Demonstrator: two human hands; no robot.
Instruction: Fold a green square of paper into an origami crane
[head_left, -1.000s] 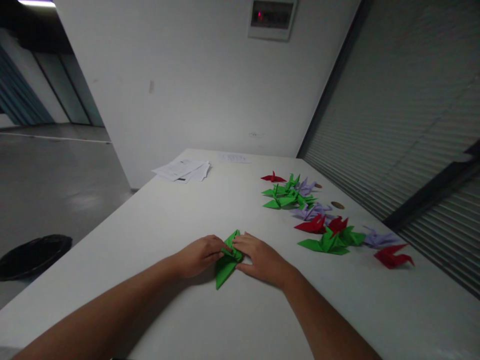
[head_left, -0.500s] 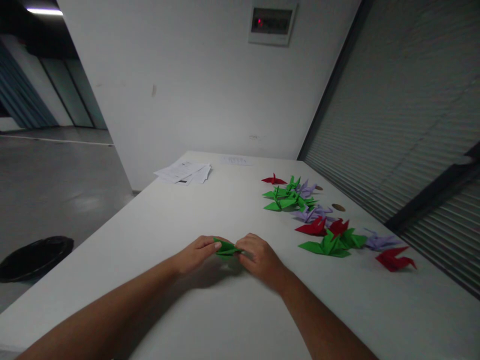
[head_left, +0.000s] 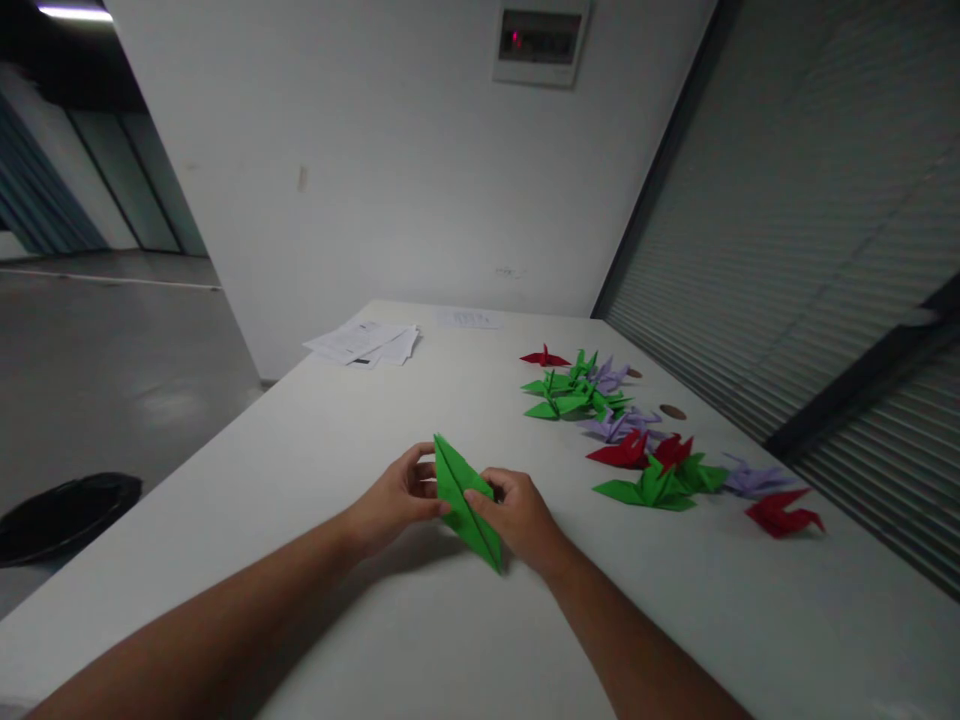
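Observation:
Between my hands, just above the table, is a green sheet of origami paper folded into a long diamond with a crease down its middle. My right hand pinches its right side, thumb on the front face and fingers behind. At the left edge, my left hand has its thumb and curled fingers around the paper; the fingertips are partly hidden behind it. Nearest to the right hand, a folded green paper crane lies on the white table.
Red, green and purple paper cranes lie along the table's right side. Loose printed sheets rest at the far left. Beyond the left edge stands a black-lined bin. Blinds border the right.
The green paper has turned from nearly edge-on to showing its broad creased face, its long axis now steep. My left fingers have shifted along its left edge.

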